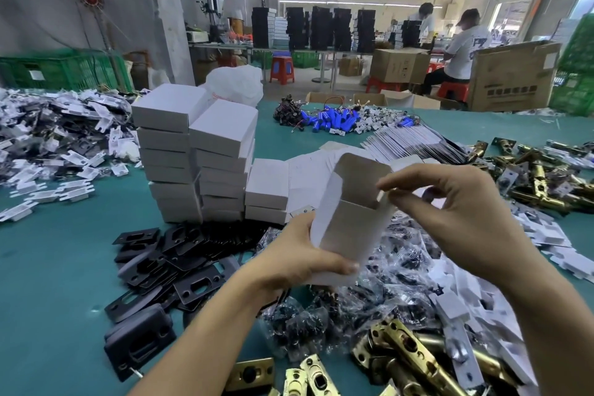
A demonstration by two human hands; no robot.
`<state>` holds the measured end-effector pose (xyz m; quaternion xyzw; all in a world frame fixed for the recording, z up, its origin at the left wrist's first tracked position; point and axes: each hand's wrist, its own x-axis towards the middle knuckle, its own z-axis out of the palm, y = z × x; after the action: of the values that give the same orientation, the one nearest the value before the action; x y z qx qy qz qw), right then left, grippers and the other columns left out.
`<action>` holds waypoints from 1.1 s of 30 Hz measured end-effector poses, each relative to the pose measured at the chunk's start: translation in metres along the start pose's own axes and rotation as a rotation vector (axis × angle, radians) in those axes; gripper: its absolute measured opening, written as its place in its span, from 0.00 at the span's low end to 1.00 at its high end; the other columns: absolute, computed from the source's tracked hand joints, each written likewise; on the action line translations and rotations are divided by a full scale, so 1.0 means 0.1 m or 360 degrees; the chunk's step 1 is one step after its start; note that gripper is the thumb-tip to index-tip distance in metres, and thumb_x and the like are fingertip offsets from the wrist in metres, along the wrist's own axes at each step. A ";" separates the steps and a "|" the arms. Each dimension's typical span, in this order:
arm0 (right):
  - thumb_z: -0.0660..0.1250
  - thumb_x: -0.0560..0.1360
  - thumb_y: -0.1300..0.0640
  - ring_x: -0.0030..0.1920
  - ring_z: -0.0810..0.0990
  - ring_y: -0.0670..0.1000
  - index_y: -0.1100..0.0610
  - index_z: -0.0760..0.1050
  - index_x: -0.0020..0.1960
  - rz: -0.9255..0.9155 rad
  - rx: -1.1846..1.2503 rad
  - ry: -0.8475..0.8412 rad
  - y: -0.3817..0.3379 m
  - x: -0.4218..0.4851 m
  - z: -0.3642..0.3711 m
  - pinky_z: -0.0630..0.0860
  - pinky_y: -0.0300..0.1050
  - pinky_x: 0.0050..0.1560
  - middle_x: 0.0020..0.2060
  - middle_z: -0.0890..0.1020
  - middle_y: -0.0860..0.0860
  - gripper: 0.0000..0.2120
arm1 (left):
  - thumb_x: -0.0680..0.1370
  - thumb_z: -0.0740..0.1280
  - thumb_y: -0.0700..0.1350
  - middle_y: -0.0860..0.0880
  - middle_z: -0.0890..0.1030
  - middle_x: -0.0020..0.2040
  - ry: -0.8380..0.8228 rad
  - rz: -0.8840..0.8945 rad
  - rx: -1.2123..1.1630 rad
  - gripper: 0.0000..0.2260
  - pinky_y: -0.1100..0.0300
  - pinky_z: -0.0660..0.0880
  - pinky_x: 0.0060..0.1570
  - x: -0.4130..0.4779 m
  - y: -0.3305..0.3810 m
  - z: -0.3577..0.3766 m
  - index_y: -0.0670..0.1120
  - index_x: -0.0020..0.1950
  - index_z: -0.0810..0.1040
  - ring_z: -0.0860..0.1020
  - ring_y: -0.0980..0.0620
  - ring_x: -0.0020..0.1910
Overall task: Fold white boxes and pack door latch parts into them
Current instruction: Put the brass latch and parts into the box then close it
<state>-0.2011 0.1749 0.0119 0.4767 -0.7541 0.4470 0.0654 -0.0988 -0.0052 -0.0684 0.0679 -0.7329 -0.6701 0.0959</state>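
Standing tilted in mid-air above the middle of the table (pixel 64 260), toward its near edge, the partly folded white box (pixel 350 222) had its upper end open and its top flap raised. The left hand (pixel 299 257) gripped the lower part of the box, with the thumb laid across the front panel and the fingers curled behind. The right hand (pixel 463 212) pinched a small side flap at the open end between thumb and forefinger; its other fingers were loosely curled. Clear bags of dark small parts (pixel 379 286) lay directly beneath the box. Black plates (pixel 167 257) were heaped to the left of the bags, and brass latch bolts (pixel 414 360) lay at the near edge. Stacks of closed white boxes (pixel 196 154) stood behind the plates, touching one another. Flat box blanks (pixel 414 141) were fanned out beyond the hands, toward the far edge.
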 end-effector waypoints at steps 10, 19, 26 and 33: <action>0.74 0.73 0.58 0.37 0.80 0.43 0.48 0.80 0.41 0.0863 -0.0783 -0.0643 0.42 -0.02 -0.15 0.70 0.33 0.32 0.37 0.82 0.45 0.06 | 0.60 0.79 0.37 0.49 0.87 0.44 0.0518 0.0149 -0.0685 0.26 0.53 0.82 0.34 0.05 0.04 -0.07 0.44 0.57 0.77 0.86 0.45 0.44; 0.82 0.62 0.56 0.40 0.81 0.47 0.46 0.75 0.47 0.1134 -0.0889 -0.1025 0.37 -0.13 -0.18 0.77 0.41 0.37 0.44 0.77 0.46 0.20 | 0.62 0.79 0.38 0.48 0.87 0.43 0.0495 0.0173 -0.0558 0.22 0.53 0.82 0.32 0.05 0.01 -0.05 0.44 0.53 0.79 0.86 0.45 0.40; 0.77 0.69 0.57 0.43 0.80 0.48 0.46 0.75 0.48 0.1163 -0.1065 -0.0819 0.53 -0.10 -0.27 0.77 0.44 0.43 0.48 0.78 0.50 0.14 | 0.62 0.78 0.37 0.49 0.86 0.42 0.0481 0.0164 -0.0542 0.21 0.53 0.82 0.31 0.05 0.00 -0.05 0.45 0.53 0.79 0.85 0.45 0.39; 0.74 0.68 0.68 0.39 0.84 0.52 0.49 0.75 0.52 0.1265 -0.0927 -0.0908 0.54 -0.11 -0.19 0.83 0.44 0.39 0.47 0.79 0.53 0.20 | 0.62 0.78 0.37 0.50 0.86 0.42 0.0456 0.0142 -0.0518 0.21 0.53 0.82 0.32 0.04 0.00 -0.04 0.44 0.53 0.79 0.85 0.47 0.39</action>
<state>-0.2433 0.2038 -0.0155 0.2205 -0.9554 0.0644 -0.1853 -0.1021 -0.0099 -0.0676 0.1135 -0.5962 -0.7582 0.2383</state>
